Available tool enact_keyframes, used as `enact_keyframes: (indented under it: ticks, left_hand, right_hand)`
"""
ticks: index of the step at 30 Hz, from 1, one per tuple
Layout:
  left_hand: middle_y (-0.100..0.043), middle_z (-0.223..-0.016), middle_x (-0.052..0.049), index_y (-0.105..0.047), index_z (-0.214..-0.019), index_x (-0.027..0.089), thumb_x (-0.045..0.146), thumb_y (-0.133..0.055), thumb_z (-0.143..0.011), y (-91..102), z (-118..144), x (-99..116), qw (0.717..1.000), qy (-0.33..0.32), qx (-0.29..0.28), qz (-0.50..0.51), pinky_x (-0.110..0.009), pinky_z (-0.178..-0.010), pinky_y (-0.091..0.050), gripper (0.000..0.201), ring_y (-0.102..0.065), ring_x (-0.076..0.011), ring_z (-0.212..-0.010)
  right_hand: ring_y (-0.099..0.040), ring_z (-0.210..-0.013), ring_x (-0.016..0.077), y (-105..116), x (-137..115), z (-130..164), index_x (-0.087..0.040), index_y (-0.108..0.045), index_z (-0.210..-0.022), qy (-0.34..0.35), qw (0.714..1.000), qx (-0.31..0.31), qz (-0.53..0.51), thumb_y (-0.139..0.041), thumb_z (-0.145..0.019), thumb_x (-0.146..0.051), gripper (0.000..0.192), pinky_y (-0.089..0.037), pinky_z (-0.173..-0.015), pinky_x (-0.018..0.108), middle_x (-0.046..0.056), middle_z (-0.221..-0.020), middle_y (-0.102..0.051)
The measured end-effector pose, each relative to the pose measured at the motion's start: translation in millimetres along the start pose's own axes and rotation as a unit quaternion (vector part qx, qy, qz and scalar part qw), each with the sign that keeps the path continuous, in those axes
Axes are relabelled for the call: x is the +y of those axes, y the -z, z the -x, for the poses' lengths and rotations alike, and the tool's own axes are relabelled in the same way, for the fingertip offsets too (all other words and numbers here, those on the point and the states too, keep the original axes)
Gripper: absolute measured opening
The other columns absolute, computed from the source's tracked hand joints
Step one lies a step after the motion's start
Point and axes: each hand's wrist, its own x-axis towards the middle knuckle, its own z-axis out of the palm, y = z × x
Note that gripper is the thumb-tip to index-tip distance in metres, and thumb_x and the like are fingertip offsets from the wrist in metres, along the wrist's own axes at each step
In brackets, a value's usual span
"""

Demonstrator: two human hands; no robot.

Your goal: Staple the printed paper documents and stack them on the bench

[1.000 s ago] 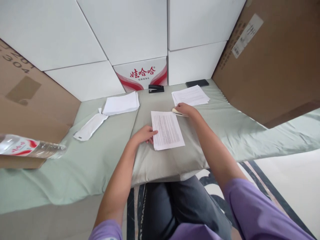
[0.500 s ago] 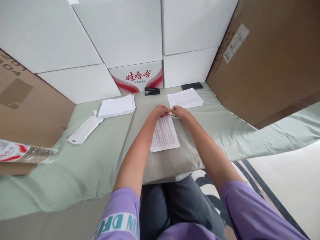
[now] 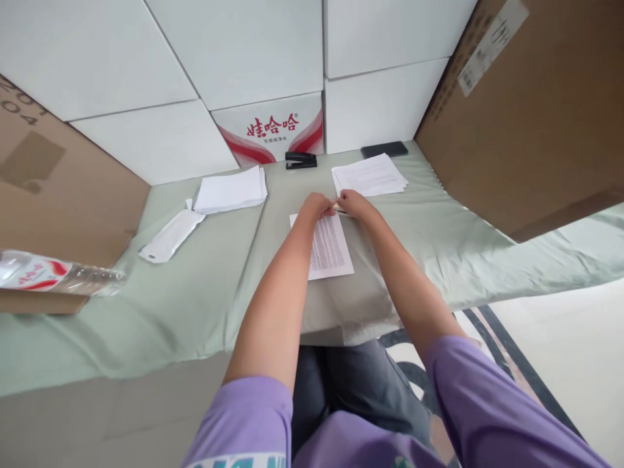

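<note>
A sheet of printed paper (image 3: 333, 250) lies on the green cloth, partly covered by my left forearm. At its upper edge, my left hand (image 3: 319, 205) is closed, its fingertips near those of the other hand. My right hand (image 3: 354, 203) is closed just to the right, fingers bent together. Between the two hands shows a small, pale, slender object (image 3: 339, 208); it is too small and too covered to name. A stack of printed sheets (image 3: 369, 175) lies just beyond my right hand.
A black stapler (image 3: 301, 160) and a dark phone-like slab (image 3: 385, 150) lie at the back against white boxes (image 3: 385, 107). Blank-looking papers (image 3: 230, 190), a white pouch (image 3: 171, 236) and a water bottle (image 3: 58, 273) are to the left. A large cardboard box (image 3: 531, 123) borders the right.
The camera view has shifted, so the table sits higher in the picture. My hands stay close together with the pale object between them. The printed sheet's upper left corner now shows beside my left forearm.
</note>
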Motion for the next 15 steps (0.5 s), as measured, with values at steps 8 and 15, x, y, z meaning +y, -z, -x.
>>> enact_keyframes:
  ticks: [8,15]
  left_hand:
    - [-0.064,-0.059,-0.001,-0.062,-0.102,0.017,0.024,-0.072,-0.088,-5.8,-2,-5,0.994,0.004,-0.015,0.107,-0.023,-0.049,-0.039,0.018,-0.062,-0.0153,-0.051]
    - [-0.057,-0.055,0.001,-0.058,-0.092,0.019,0.014,-0.067,-0.090,-4.9,11,-8,0.983,0.004,-0.011,0.184,-0.021,-0.045,-0.032,0.011,-0.055,-0.0120,-0.045]
  right_hand:
    - [-0.062,-0.107,0.0268,24,-34,7,-0.016,-0.067,-0.103,-0.036,0.997,-0.003,0.064,-0.054,-0.092,-0.023,0.019,-0.045,-0.092,0.037,0.015,-0.114,-0.069]
    - [-0.062,-0.104,0.0268,15,-50,-33,-0.016,-0.059,-0.120,0.030,0.983,0.176,0.047,-0.033,-0.103,-0.026,0.033,-0.046,-0.087,0.036,0.016,-0.115,-0.068]
